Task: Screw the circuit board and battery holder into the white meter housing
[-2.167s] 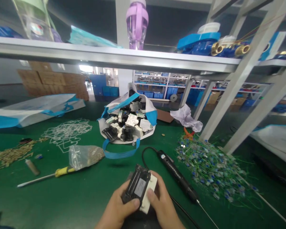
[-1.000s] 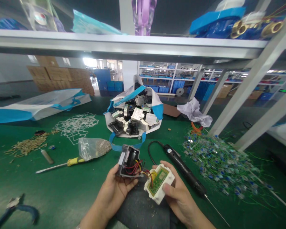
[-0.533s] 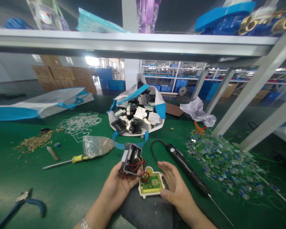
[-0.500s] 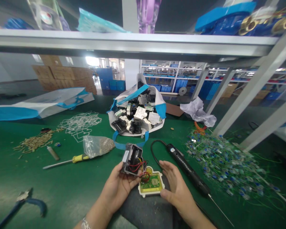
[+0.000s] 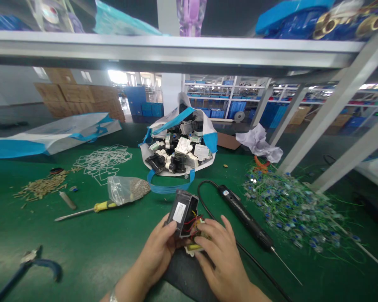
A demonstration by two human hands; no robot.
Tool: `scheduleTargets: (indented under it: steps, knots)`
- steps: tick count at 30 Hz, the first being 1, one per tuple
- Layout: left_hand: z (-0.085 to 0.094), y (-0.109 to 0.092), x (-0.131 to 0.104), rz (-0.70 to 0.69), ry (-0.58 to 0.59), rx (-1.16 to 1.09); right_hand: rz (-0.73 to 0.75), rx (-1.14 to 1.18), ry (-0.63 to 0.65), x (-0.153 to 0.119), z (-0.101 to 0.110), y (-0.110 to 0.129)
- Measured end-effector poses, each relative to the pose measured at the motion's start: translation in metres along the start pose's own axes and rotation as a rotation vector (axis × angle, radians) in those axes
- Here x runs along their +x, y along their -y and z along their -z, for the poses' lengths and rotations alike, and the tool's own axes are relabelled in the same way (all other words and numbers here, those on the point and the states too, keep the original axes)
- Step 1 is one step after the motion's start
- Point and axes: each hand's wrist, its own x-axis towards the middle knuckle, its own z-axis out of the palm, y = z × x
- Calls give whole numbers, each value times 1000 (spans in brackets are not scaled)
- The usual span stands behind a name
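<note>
My left hand [image 5: 159,247] grips a black plastic housing [image 5: 183,212] with a white label on its side, tilted so its open face turns right. Red and yellow wires [image 5: 191,222] run out of it toward a white-rimmed circuit board case [image 5: 193,249] with yellow filling. Over that case, my right hand [image 5: 219,251] curls with its fingers on it, hiding most of the board. Both parts are above a dark mat [image 5: 189,277]. To the right lies a black electric screwdriver [image 5: 247,218] with a long thin bit and a cable.
A white-and-blue bag [image 5: 148,155] full of black and white housings stands ahead. Left are a yellow-handled screwdriver [image 5: 105,206], a bag of screws [image 5: 129,189], white gaskets [image 5: 105,161] and blue pliers [image 5: 28,264]. A pile of green wire seals [image 5: 296,209] lies right, by shelf posts.
The black housing has turned so its labelled side faces me. My right hand has moved left from the case's edge to over it, covering the board. The view has shifted slightly.
</note>
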Motion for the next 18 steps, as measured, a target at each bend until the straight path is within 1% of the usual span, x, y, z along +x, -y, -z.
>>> scheduleTargets:
  steps: [2,6,8,11,13,15,18]
  knots:
    - [-1,-3,-1,-39,-1,101,-59,9,-51,3,1,1]
    - [4,-9,1,-76,-107,263,-113,-25,-45,5,3,-3]
    - [8,-12,3,-83,-156,305,-130,-54,-43,5,3,-5]
    - [13,-14,5,-54,-184,297,-137,-76,-26,5,2,-7]
    - [15,-12,6,-12,-185,246,-109,-70,-25,5,3,-7]
    - [17,-10,7,23,-192,178,-36,-65,-38,3,8,-6]
    - [20,-9,10,62,-209,85,72,-68,-130,-5,21,2]
